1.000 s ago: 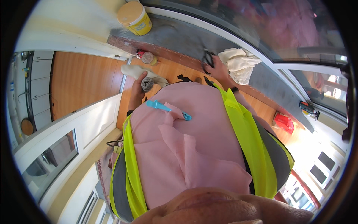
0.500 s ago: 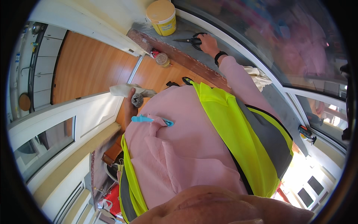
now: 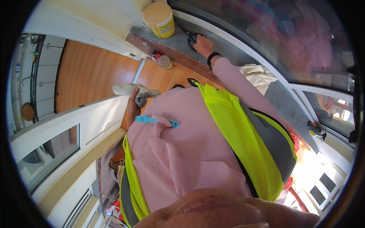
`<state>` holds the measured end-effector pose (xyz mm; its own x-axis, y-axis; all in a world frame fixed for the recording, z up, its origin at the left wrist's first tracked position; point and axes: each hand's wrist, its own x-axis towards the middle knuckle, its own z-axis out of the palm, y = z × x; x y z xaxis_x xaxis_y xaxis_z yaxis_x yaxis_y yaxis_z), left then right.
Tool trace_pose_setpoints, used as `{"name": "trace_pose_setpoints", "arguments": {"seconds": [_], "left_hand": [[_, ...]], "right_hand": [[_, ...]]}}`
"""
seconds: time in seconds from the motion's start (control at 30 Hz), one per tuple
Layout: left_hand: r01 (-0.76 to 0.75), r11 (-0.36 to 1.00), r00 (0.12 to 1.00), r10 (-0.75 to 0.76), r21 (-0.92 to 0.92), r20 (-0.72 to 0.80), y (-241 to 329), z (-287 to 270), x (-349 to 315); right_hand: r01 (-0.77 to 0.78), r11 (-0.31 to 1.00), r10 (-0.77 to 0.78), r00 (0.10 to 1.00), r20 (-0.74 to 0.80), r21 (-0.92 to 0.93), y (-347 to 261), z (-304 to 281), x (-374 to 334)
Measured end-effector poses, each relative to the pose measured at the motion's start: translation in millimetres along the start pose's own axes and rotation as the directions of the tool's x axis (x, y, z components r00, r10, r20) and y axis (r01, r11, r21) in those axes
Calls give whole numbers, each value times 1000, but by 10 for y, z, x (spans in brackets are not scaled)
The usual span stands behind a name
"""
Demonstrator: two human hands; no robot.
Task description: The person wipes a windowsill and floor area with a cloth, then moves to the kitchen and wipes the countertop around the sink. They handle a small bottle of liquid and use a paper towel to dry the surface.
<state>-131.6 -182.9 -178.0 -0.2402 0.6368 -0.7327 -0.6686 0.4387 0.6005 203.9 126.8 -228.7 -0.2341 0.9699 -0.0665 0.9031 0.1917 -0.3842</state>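
My right hand (image 3: 204,45) reaches out over the grey windowsill, its fingers closed on the black handles of a pair of scissors (image 3: 191,39). The scissors' blades lie close to the sill and point toward a yellow-and-white bucket (image 3: 159,26) with a tan lid. Down at my left side, my left hand (image 3: 133,105) is wrapped round a bunched off-white cloth (image 3: 127,90) with a grey, crumpled end. My body hides part of the left forearm.
A pale crumpled cloth (image 3: 256,78) lies on the sill below my right arm. Under the ledge, a lidded jar (image 3: 164,62) stands on the wooden floor. A spray bottle (image 3: 316,130) is by the window frame. To my left is a white door (image 3: 102,117).
My right hand and the scissors have moved left along the sill, closer to the bucket. My left hand still holds the cloth, which has shifted slightly.
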Motion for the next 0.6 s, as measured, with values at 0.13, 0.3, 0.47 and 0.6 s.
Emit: {"name": "trace_pose_setpoints", "arguments": {"seconds": [0.13,0.3,0.47,0.6], "left_hand": [[-5,999,999,2,48,49,89,199,58],[98,992,988,-106,81,112,87,481,30],[144,982,972,-163,119,167,4,873,4],[194,947,941,-253,258,223,-99,1229,72]], "right_hand": [[92,979,-64,986,-156,183,-94,14,-19],[148,965,-63,933,-354,217,352,-218,-637],[-260,966,221,809,-545,5,1207,-660,-1577],[-586,810,487,679,-550,-7,1761,-816,-2143]]}}
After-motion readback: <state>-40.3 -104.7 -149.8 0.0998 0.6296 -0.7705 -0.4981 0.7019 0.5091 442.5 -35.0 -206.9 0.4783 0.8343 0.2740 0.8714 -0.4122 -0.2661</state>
